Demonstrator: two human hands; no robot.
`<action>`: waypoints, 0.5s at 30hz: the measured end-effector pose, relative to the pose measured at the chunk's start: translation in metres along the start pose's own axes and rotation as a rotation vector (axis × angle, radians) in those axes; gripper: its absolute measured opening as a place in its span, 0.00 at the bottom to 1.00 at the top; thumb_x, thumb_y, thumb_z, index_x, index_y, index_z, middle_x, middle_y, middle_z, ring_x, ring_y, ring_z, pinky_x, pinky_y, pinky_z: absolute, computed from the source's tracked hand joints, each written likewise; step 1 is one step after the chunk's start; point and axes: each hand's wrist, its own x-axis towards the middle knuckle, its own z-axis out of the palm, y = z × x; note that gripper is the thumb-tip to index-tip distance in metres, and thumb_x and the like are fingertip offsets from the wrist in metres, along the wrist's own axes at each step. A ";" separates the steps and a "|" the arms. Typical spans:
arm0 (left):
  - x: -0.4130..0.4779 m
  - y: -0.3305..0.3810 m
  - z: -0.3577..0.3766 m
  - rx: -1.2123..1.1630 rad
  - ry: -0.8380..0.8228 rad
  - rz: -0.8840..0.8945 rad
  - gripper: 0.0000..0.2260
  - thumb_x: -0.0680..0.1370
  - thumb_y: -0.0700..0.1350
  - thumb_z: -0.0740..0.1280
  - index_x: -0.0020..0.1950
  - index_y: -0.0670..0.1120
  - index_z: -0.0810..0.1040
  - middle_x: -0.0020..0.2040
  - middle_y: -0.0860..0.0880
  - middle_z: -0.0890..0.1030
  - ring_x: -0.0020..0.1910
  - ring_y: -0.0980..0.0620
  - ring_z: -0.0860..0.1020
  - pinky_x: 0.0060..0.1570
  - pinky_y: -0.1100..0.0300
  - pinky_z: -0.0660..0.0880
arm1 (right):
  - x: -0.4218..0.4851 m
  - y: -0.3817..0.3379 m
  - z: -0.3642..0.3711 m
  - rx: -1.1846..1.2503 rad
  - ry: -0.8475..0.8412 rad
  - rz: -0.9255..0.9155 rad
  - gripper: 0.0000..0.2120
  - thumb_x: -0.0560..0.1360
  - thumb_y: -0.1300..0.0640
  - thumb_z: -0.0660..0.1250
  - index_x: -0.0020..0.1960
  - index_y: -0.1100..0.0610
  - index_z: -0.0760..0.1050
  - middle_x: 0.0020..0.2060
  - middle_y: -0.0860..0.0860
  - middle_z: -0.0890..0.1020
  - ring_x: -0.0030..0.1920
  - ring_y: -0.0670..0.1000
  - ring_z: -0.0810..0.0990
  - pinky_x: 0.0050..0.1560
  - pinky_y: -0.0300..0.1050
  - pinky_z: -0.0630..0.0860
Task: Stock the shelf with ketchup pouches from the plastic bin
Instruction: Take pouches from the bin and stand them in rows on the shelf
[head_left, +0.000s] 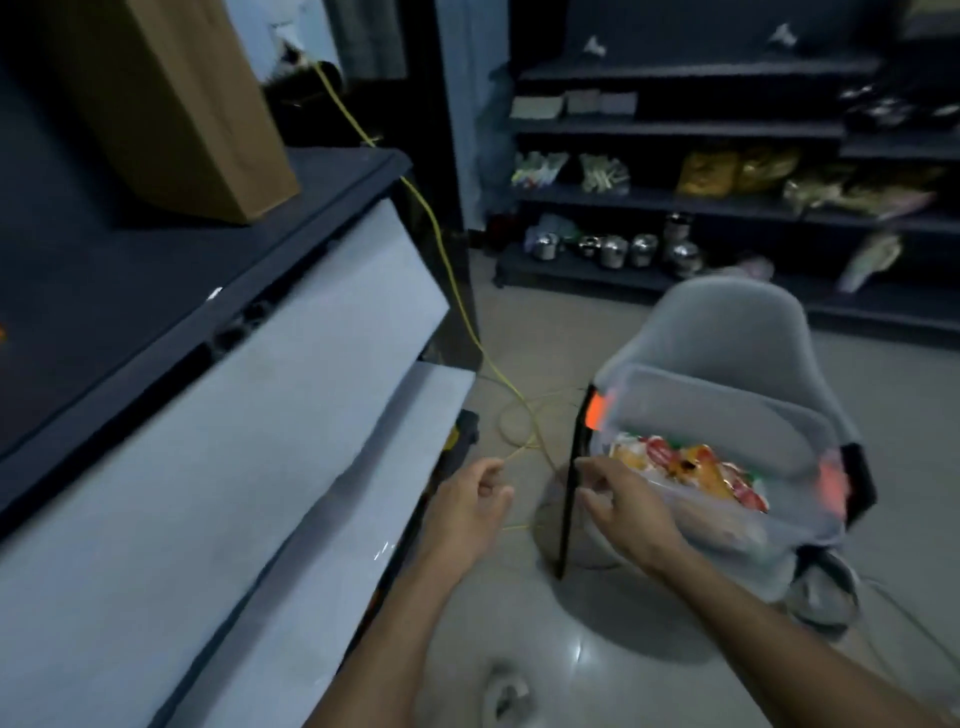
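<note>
Left hand (467, 501) and right hand (618, 499) empty, apart; ketchup pouches (691, 467) in plastic bin (717, 410) lie right, nearest right hand.

place: small shop | evidence: dark wall shelves (675, 130) of packaged goods (727, 171); steel pots (613, 252) on display

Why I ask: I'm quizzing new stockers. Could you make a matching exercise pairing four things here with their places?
1 brown cardboard box
2 clear plastic bin of ketchup pouches
3 thin yellow cable
4 shiny steel pots

A low board of the far rack
B seat of the grey plastic chair
C top of the dark shelf unit
D trailing down to the tiled floor

Pairs: 1-C, 2-B, 3-D, 4-A
</note>
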 end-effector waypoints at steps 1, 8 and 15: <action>0.015 0.009 0.018 0.007 -0.053 0.012 0.15 0.77 0.46 0.69 0.63 0.48 0.77 0.53 0.50 0.82 0.48 0.56 0.78 0.54 0.62 0.74 | 0.003 0.019 -0.010 -0.001 0.022 0.060 0.14 0.76 0.59 0.66 0.61 0.55 0.76 0.54 0.52 0.81 0.51 0.49 0.79 0.51 0.41 0.71; 0.118 0.052 0.132 0.012 -0.334 0.104 0.12 0.76 0.45 0.69 0.58 0.48 0.79 0.44 0.55 0.80 0.37 0.61 0.76 0.49 0.61 0.77 | 0.034 0.138 -0.050 0.087 0.145 0.389 0.13 0.76 0.57 0.67 0.60 0.52 0.77 0.54 0.49 0.83 0.51 0.48 0.79 0.56 0.49 0.76; 0.220 0.062 0.245 -0.037 -0.562 -0.019 0.10 0.73 0.50 0.66 0.54 0.55 0.77 0.45 0.55 0.80 0.48 0.54 0.81 0.55 0.52 0.79 | 0.087 0.247 -0.061 0.148 0.170 0.696 0.14 0.76 0.60 0.68 0.61 0.58 0.77 0.53 0.54 0.83 0.51 0.52 0.80 0.54 0.46 0.75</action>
